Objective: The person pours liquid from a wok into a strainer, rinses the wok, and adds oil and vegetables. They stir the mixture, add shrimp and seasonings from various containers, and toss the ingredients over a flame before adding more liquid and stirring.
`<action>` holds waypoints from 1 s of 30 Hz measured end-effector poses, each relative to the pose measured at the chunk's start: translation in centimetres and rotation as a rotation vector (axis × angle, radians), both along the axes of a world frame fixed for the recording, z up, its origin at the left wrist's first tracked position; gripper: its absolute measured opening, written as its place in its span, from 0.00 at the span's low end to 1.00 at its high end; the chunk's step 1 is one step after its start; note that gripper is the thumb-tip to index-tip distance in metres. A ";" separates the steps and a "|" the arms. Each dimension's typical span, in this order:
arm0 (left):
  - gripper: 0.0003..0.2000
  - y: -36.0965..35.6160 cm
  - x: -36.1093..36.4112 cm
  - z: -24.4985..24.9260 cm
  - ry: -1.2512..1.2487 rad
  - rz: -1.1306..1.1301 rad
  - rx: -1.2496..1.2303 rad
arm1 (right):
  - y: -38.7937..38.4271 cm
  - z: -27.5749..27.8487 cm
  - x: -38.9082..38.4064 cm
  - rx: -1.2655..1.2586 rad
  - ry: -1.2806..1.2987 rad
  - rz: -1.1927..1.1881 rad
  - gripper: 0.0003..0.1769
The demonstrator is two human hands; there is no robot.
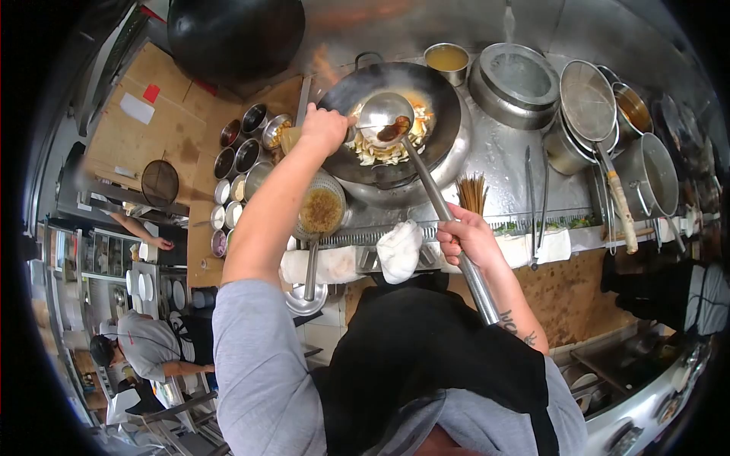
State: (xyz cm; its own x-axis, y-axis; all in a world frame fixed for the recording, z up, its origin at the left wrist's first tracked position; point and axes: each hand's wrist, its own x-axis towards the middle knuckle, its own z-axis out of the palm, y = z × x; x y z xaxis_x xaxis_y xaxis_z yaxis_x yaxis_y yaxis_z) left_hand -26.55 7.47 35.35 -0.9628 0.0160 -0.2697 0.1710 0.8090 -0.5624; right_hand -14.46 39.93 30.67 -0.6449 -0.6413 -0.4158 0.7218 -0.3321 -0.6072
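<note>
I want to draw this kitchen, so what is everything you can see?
wok: one, black, on the burner, food inside
ladle: one, steel, over the wok, brown sauce inside
spoon: one, steel, tip in the ladle
second wok: one, black, top left
seasoning pots: about ten, steel, left of the wok
mesh strainers: several, steel, right
pot: one, steel, upper right
bamboo sticks: one bundle, tan, beside the wok
cloths: three, white, front rail
other people: two, left edge
left hand: fingers shut on the spoon
right hand: fingers shut on the ladle handle
</note>
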 end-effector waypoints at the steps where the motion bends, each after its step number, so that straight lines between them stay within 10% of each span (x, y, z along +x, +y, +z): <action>1: 0.31 -0.4 -0.1 -0.3 0.003 -0.002 -0.002 | -0.2 -0.1 0.0 -0.007 -0.023 -0.002 0.25; 6: 0.37 -1.2 1.7 0.6 0.025 0.186 0.411 | -1.8 -1.1 -0.7 -0.003 -0.085 -0.012 0.21; 15: 0.41 -10.0 14.6 -3.9 0.602 0.314 1.265 | -6.8 -10.6 -8.5 0.903 1.158 -0.207 0.32; 16: 0.37 -11.4 16.7 -4.5 0.614 0.296 1.495 | -6.8 -6.0 -6.5 0.830 0.662 -0.043 0.29; 19: 0.34 -15.0 24.7 -5.1 0.777 0.413 1.713 | -5.2 -5.6 -7.4 0.601 0.350 0.127 0.24; 20: 0.33 -16.2 28.0 -4.5 0.836 0.575 1.352 | -5.3 -7.8 -8.1 0.531 0.442 0.146 0.24; 30: 0.30 -34.7 46.9 -14.7 1.319 0.906 1.471 | -11.9 -6.2 -4.8 0.974 0.699 0.104 0.27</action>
State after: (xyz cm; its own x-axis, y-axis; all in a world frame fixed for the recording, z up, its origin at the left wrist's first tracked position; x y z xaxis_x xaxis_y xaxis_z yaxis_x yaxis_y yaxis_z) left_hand 20.39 -27.21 20.70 -0.3940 -0.9067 0.1504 -0.2612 0.2673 0.9275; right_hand -19.31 28.00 24.44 -0.8879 -0.3149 -0.3354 0.1323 0.5236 -0.8416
